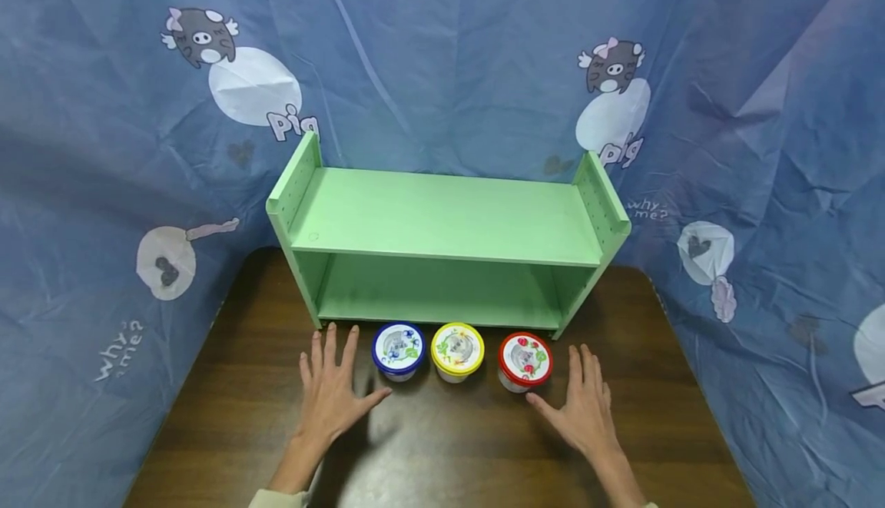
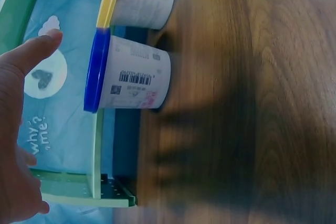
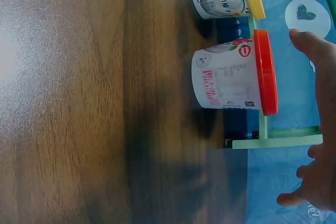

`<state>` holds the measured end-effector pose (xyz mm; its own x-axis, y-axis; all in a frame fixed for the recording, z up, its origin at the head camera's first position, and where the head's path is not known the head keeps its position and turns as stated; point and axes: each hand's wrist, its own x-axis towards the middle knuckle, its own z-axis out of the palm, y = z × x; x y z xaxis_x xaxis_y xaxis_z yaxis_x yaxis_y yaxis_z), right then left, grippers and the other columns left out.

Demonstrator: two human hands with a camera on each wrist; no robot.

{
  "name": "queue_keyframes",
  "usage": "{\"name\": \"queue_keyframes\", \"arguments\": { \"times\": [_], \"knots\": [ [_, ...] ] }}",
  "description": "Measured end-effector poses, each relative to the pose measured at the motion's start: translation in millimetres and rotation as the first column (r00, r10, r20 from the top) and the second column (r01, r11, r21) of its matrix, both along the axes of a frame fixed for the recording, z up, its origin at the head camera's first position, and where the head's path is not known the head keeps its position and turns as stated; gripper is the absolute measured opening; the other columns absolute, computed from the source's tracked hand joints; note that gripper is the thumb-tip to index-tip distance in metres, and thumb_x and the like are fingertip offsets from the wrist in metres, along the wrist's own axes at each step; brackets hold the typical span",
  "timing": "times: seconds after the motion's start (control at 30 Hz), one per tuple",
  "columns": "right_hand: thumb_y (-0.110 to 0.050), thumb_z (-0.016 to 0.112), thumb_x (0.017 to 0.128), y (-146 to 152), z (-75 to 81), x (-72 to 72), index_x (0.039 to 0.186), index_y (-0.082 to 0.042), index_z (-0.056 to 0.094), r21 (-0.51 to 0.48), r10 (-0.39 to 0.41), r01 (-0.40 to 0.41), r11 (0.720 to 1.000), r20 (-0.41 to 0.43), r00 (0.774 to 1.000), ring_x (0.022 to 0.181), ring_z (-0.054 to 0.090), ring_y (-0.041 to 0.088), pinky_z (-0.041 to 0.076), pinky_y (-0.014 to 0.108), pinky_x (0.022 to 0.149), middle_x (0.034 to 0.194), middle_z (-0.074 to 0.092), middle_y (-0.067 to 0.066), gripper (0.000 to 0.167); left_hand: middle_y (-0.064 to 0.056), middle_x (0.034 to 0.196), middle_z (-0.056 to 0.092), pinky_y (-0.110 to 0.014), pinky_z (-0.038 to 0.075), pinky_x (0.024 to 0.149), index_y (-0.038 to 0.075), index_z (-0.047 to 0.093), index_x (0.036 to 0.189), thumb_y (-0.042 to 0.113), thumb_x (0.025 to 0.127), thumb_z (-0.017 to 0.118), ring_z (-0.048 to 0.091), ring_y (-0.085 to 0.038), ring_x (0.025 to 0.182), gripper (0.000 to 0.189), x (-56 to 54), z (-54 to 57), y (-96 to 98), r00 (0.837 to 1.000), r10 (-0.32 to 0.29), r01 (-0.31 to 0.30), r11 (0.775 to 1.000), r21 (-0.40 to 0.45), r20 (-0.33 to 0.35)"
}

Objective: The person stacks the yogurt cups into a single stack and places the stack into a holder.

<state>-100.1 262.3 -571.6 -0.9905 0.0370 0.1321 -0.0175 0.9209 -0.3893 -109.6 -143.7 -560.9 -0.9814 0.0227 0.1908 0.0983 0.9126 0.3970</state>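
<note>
- Three tubs seen on the counter [image 1: 449, 454], set in a row in front of the green shelf [image 1: 445, 216]: blue-lidded tub [image 1: 399, 351] at left, yellow-lidded tub [image 1: 457, 351] in the middle, red-lidded tub [image 1: 525, 362] at right.
- All three stood upright, long axis vertical, lidded end pointed up, narrower base set down; bodies tapered toward the counter.
- Narrow gap left between blue and yellow, wider one between yellow and red; red set slightly nearer the person.
- Row run left to right, roughly along the shelf's own long axis.
- Barcode [image 2: 135, 78] on the blue-lidded tub turned toward the left wrist camera; tubs shown sideways there, lids to picture left.
- In the right wrist view, lids shown to picture right; small print on the red-lidded tub turned to the camera.
- Left hand [image 1: 330, 396]: grip empty, fingers spread and pointed toward the shelf, thumb held out near the blue-lidded tub.
- Right hand [image 1: 582, 408]: grip empty, fingers extended toward the shelf, thumb angled in near the red-lidded tub, apart from its lid in the wrist view.
- Shelf placed at the counter's back, two tiers seen; blue cloth [image 1: 442, 62] hung behind, printed with pigs [image 1: 202, 36].
</note>
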Motion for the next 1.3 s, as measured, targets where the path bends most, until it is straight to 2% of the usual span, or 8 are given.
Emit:
{"name": "queue_keyframes", "arguments": {
  "times": [0.37,0.47,0.73,0.97,1.3],
  "knots": [
    [-0.061,0.081,0.072,-4,-9.8,-11.3,0.154,0.004,0.023,-0.094,-0.002,0.001,0.996,-0.006,1.000,0.147,0.027,0.048,0.038,0.072,0.105,0.160,0.024,0.029,0.120,-0.030,0.162,0.023,-0.075,0.019,0.115,0.009,0.028,0.157,0.061,0.066,0.081,0.020,-0.054,0.149,0.118,-10.4,-9.7,10.6,0.997,-0.006,0.013,0.996,0.087,-0.076],
    [-0.058,0.083,0.071,-5,-12.4,-14.0,0.155,0.004,0.021,-0.117,-0.007,0.008,0.993,0.012,1.000,0.147,0.028,0.049,0.039,0.070,0.106,0.161,0.022,0.029,0.121,-0.030,0.161,0.025,-0.075,0.020,0.115,0.009,0.027,0.157,0.061,0.066,0.082,0.021,-0.053,0.148,0.118,-13.1,-12.9,13.2,0.998,-0.007,0.014,0.994,0.110,-0.065],
    [-0.057,0.083,0.070,-9,-18.6,-20.2,0.156,0.003,0.019,-0.180,-0.016,0.026,0.983,0.053,0.998,0.146,0.030,0.050,0.042,0.067,0.106,0.162,0.021,0.029,0.123,-0.029,0.163,0.021,-0.074,0.018,0.117,0.010,0.023,0.158,0.061,0.067,0.082,0.018,-0.052,0.150,0.121,-21.3,-21.8,18.2,1.000,-0.008,0.004,0.989,0.145,0.029],
    [-0.054,0.083,0.072,-12,-26.0,-25.0,0.157,-0.001,0.016,-0.209,-0.019,0.033,0.977,0.071,0.997,0.145,0.033,0.049,0.043,0.067,0.105,0.161,0.023,0.027,0.120,-0.033,0.160,0.025,-0.075,0.021,0.115,0.006,0.025,0.157,0.057,0.065,0.086,0.022,-0.054,0.148,0.121,-28.6,-30.2,25.3,1.000,-0.008,0.005,0.983,0.183,0.014],
    [-0.050,0.085,0.072,-21,-30.9,-26.6,0.158,-0.002,0.016,-0.253,-0.040,0.059,0.966,0.081,0.996,0.144,0.037,0.047,0.043,0.064,0.107,0.161,0.024,0.025,0.120,-0.032,0.159,0.026,-0.073,0.023,0.115,0.007,0.024,0.157,0.057,0.065,0.086,0.025,-0.054,0.147,0.122,-35.4,-35.7,28.8,0.998,-0.002,-0.013,0.975,0.222,0.064]
  ]
}}
